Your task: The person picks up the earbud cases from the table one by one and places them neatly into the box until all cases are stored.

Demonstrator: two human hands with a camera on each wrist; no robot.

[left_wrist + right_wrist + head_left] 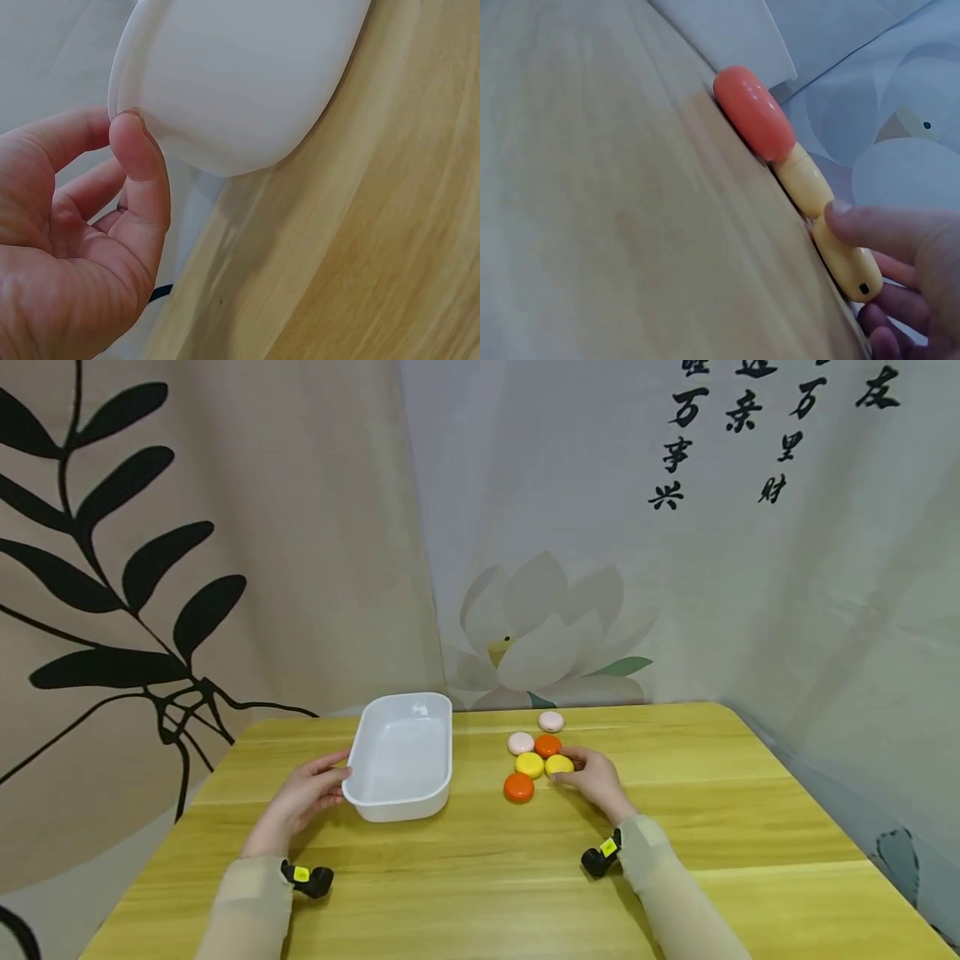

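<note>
At the left edge of a white rectangular dish (pixel 401 760), my left hand (pixel 311 789) pinches the rim between thumb and fingers; the left wrist view shows the thumb on the dish (pixel 240 90) wall. My right hand (pixel 600 781) grips a yellow rounded disc (pixel 559 766), thumb on one side and fingers on the other. In the right wrist view this yellow disc (pixel 847 259) has a small black mark and stays close to the tabletop. Touching or close beside it are another yellow disc (pixel 529 765) and an orange disc (pixel 547 745).
A second orange disc (pixel 518 787) lies nearest the front of the group. Two pale pink discs (pixel 521 743) sit toward the back. The wooden table (pixel 450 893) ends just behind the dish, with a printed curtain (pixel 562 527) beyond.
</note>
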